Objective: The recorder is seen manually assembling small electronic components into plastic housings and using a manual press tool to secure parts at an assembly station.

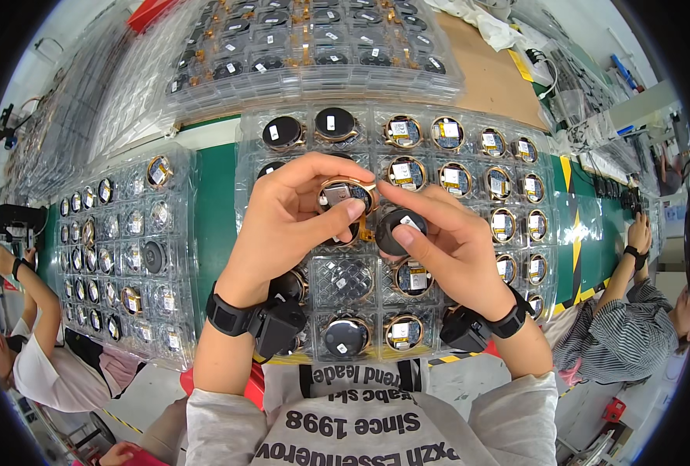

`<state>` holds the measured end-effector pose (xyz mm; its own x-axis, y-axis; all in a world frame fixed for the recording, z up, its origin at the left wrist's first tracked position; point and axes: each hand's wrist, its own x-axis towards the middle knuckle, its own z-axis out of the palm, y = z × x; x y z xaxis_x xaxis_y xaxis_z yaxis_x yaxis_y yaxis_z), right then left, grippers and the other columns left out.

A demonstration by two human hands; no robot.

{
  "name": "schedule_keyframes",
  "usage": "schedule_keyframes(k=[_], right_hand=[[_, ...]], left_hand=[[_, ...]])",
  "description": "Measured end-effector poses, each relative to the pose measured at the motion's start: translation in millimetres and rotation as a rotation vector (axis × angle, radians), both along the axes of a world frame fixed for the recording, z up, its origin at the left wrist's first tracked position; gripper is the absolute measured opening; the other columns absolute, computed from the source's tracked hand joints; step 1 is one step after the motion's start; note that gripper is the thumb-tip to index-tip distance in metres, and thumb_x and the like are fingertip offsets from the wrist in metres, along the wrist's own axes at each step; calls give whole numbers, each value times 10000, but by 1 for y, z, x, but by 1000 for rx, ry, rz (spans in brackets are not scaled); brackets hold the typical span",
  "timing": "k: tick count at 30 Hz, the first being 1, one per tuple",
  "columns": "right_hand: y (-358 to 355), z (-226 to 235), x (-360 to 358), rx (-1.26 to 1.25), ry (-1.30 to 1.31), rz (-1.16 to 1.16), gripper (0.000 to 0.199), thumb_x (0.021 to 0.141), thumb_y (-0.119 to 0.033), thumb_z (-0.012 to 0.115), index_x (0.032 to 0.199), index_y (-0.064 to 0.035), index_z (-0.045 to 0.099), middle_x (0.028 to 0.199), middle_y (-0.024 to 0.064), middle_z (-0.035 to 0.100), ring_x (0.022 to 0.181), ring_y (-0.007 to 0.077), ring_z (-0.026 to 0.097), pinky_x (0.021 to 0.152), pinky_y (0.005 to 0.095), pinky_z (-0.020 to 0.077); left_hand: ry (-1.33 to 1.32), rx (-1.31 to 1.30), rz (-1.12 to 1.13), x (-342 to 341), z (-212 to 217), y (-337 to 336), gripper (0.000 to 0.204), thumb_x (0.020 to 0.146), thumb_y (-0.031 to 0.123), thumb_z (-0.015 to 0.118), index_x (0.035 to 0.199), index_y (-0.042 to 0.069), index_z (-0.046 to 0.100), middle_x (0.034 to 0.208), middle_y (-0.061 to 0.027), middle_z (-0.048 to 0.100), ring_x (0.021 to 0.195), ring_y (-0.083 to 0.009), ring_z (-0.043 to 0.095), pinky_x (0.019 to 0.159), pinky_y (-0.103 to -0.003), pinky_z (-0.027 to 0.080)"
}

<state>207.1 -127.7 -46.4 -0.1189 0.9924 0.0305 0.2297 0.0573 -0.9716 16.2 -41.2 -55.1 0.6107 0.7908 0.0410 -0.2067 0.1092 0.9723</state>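
Observation:
My left hand is closed on a round watch case with a gold rim, its inside facing up and the thumb on it. Between the thumb and fingers of my right hand is a black round watch cover bearing a small white label. An orange flex cable shows between the two parts; I cannot tell where its ends attach. Both hands are above a clear plastic tray, whose pockets hold gold-rimmed watch cases with exposed boards and some black covers.
Another clear tray with watch parts lies on the green table at left. Stacked trays of black covers stand at the back, beside brown cardboard. Other people work at left and right. Black wristbands with boxes circle my wrists.

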Motion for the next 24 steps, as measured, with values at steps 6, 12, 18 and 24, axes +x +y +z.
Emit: schedule_keyframes(k=[6,12,18,24], right_hand=[[2,-3,-2,-14,60,8,407,877,32,545,1280,-13,505,964,54,502,879,118,558,751,256,551],[-1,-6,0,-20,-34,-31,419,860,17,591,1269,-62,541,905,25,495,731,68,503,642,190,461],[-2,-3,-5,13,55,-30,373,898,13,510,1271,29,493,1039,67,535,886,125,570,749,267,534],[-3,0,-11,-97,97,-96,388,898,6,506,1285,33,475,1013,75,589,799,117,594,697,254,522]], left_hand=[[29,27,0,-2,-3,1,237,830,-27,621,1062,11,599,1001,-46,618,772,-52,574,592,-188,495],[20,17,-33,-5,-4,1,222,826,-15,626,1044,20,600,973,-71,641,857,-116,616,608,-205,494],[23,39,-50,-7,-6,4,217,833,10,633,1047,28,608,956,-42,634,755,-70,589,561,-190,484],[-55,72,-71,-3,-13,4,208,840,27,629,1047,32,608,923,-24,624,706,-45,576,521,-173,463]])
